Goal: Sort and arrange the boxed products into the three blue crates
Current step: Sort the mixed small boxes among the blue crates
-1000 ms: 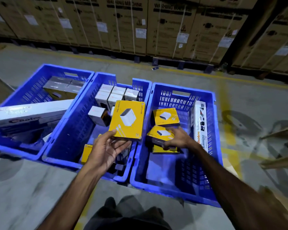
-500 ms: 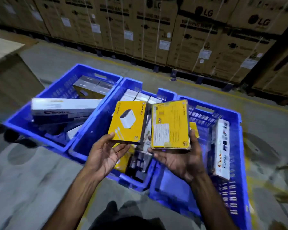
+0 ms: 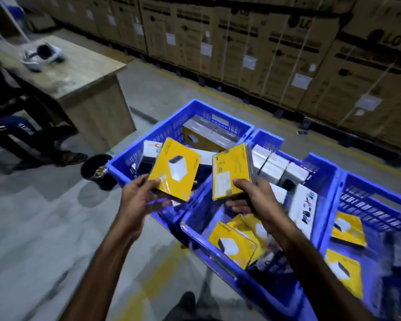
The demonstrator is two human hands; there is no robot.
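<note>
The step in hand looks like a carry: each hand has one product lifted clear of the crates. The left hand (image 3: 138, 200) grips the lower edge of a flat yellow cardboard box with a white charger printed on its face (image 3: 175, 169), thumb on the front and fingers curled behind. The right hand (image 3: 252, 199) clamps a second flat yellow box showing its printed back label (image 3: 232, 171) the same way, from below. The two hands are close but apart, and the boxes do not touch.

Beyond the left hand sits the left blue perforated plastic crate (image 3: 167, 133), holding long white cartons and grey ones. Under and past the right hand is the middle blue plastic crate (image 3: 267, 141), with small white cube-shaped boxes (image 3: 273, 166) at its far end and more yellow flat boxes (image 3: 234, 245) below the wrist. Further right of that hand, the right blue plastic crate (image 3: 370, 201) holds yet more yellow ones.

My guess is that the next move calls for choosing one crate for the yellow kind (they lie in two crates now) and laying both down flat. The boxes are thin, rigid and glossy, with sharp corners, so they should stack well but may slide on each other; the crates' ribbed lattice walls are stiff
</note>
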